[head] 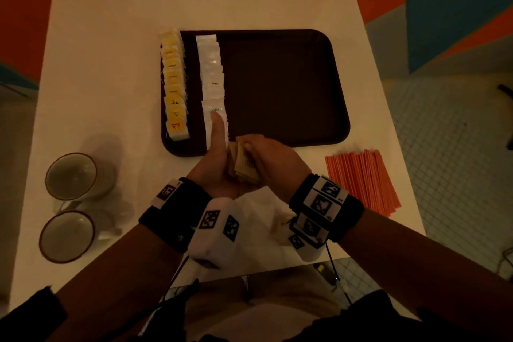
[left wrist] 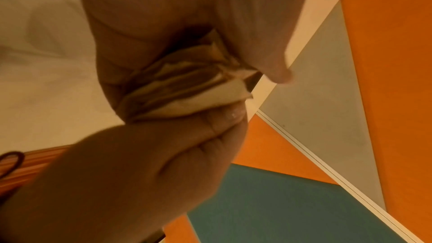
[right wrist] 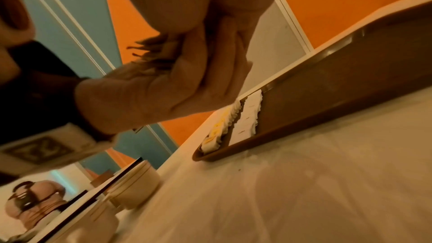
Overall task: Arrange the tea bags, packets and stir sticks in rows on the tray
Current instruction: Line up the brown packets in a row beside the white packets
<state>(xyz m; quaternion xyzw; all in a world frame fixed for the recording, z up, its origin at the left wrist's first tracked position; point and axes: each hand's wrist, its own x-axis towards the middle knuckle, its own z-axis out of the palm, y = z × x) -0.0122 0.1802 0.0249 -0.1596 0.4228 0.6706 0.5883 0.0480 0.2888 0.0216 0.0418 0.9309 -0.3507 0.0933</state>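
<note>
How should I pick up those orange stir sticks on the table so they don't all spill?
Take the stir sticks round the middle of the bundle, coming down from above with the right hand, which is nearer. They lie flat, side by side on the table, slightly fanned, so fingers pinching across their width would probably gather them. Lifting by one end would likely let them droop and scatter.

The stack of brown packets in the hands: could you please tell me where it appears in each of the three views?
Head: the stack of brown packets sits low of centre, between both hands, just in front of the tray.
Left wrist: centre, its edges fanned between thumb and fingers.
Right wrist: only dark frayed edges show, upper left of centre.
Shared landmark: the white table, seen in all three views.
</note>
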